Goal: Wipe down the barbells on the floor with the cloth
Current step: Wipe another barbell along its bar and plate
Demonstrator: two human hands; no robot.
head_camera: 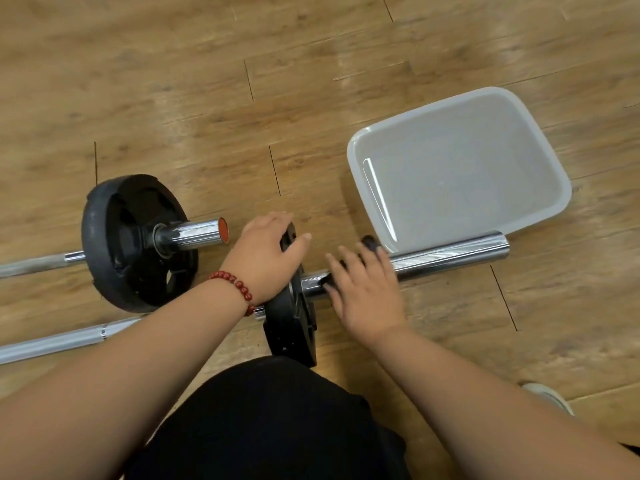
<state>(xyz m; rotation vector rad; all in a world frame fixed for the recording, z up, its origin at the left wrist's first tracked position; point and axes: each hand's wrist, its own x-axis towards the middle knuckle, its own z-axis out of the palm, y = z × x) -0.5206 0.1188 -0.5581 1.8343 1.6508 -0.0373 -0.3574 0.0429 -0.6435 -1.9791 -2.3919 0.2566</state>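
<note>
Two hands work the near barbell (69,341) across the lower middle. The left hand (266,254) curls its fingers over the plate (294,327) rim, likely to stop rolling. The right hand (367,292) presses spread fingers on the dark cloth (369,241) against the chrome sleeve (450,256). At left the far barbell (138,244) waits. A tub (460,161) sits upper right, probably for rinsing.
</note>
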